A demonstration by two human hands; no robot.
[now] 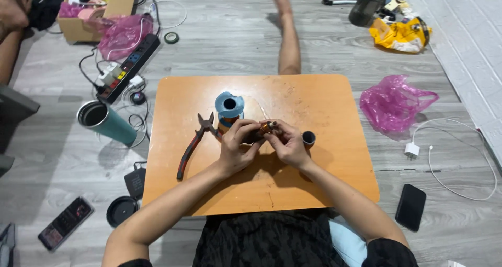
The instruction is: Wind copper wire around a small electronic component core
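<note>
- While both hands meet over the middle of the orange wooden tabletop (324,110), the left hand (236,146) and right hand (289,143) have their fingers closed around a small copper-coloured coil piece (264,127), held just above the tabletop.
- Just beyond the hands stands a blue plastic spool of copper wire (229,106).
- Left of them lie red-handled pliers (192,147).
- Right of the right hand sits a short dark tube (309,138).
</note>
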